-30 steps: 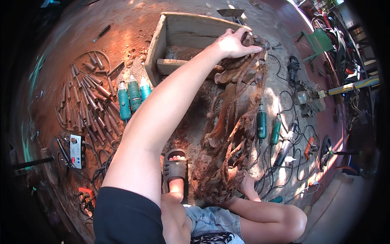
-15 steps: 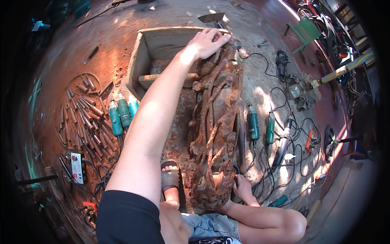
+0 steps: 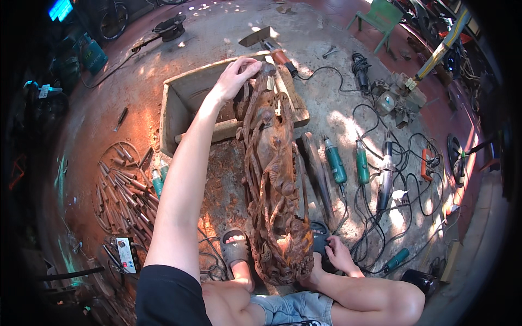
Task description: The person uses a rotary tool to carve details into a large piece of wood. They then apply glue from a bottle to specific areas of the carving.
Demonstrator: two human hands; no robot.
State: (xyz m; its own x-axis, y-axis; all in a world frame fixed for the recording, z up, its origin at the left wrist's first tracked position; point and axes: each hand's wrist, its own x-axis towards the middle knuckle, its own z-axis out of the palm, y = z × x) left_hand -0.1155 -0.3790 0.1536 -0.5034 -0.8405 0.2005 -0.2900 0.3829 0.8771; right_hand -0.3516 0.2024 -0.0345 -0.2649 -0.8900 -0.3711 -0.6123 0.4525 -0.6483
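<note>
A long, reddish-brown wood carving (image 3: 274,163), full of twisting, pierced shapes, stretches from between my feet to the wooden box. Its far end rests over the box's right part. My left hand (image 3: 236,79) is closed around that far tip, with my arm reaching forward along the carving's left side. My right hand (image 3: 340,255) is low beside the carving's near end, next to the dark sandal (image 3: 319,239) on my right foot. Its fingers are apart, with nothing visible in them; whether they touch the sandal I cannot tell.
The box (image 3: 169,117) stands ahead. Many carving chisels (image 3: 122,190) lie heaped at left, near a white control box (image 3: 125,255). Green rotary tools (image 3: 335,163), tangled black cables (image 3: 375,239) and an angle grinder (image 3: 280,54) lie around. A green chair (image 3: 378,19) stands far right.
The carving has turned, showing a different face, and its far end has shifted left across the box with my left hand on it. My right hand stays low by the sandal. My view has shifted.
</note>
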